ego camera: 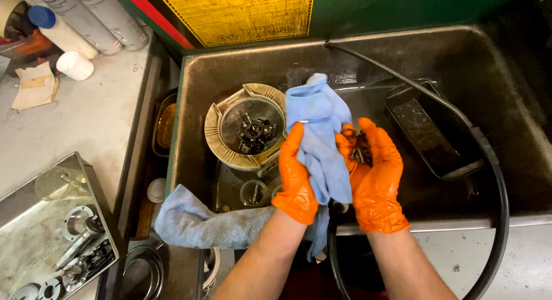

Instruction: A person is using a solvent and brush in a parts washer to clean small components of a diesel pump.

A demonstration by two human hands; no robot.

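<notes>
Both my hands wear orange gloves and meet over a dark metal wash basin point(460, 53). My left hand point(296, 176) grips a light blue cloth point(319, 127) that rises above my fingers and hangs down between my wrists. My right hand point(376, 176) cups a small dark metal part point(360, 150) against the cloth; most of the part is hidden by my fingers. To the left in the basin lies a round metal housing point(245, 127) with small dark gears and bits inside it.
A black tray point(431, 130) lies in the basin's right half. A black hose point(494, 179) curves from the back wall round to the front. A second blue cloth point(201, 222) drapes the basin's front-left edge. Tubes point(86, 18) and a metal parts tray point(52, 231) sit on the left bench.
</notes>
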